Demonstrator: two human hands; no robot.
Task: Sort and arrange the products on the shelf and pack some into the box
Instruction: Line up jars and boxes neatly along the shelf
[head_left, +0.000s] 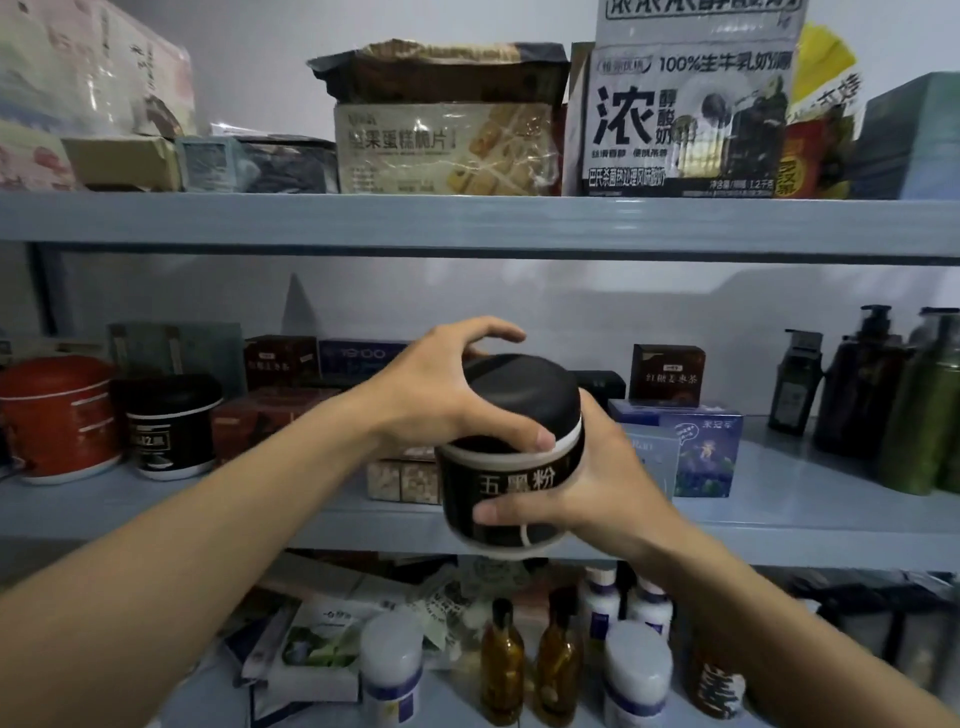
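So the black jar (511, 467) in the middle looked like smooth plastic, its lid (519, 389) more matt than shiny. The shelf boards (467, 223) looked like painted metal, smooth blue-grey. Up at 12 o'clock the cake box (447, 150) was wrapped in crinkly clear film that caught the light, and the milk carton (685, 119) at 1 o'clock was printed cardboard. The pump bottles (862, 384) at 3 o'clock were shiny plastic, and the amber bottles (501, 660) at 6 o'clock were see-through.

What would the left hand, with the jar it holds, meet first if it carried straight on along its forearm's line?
Probably the low dark box on the middle shelf, just behind the black jar that the left hand grips by the lid, though depth is unclear.
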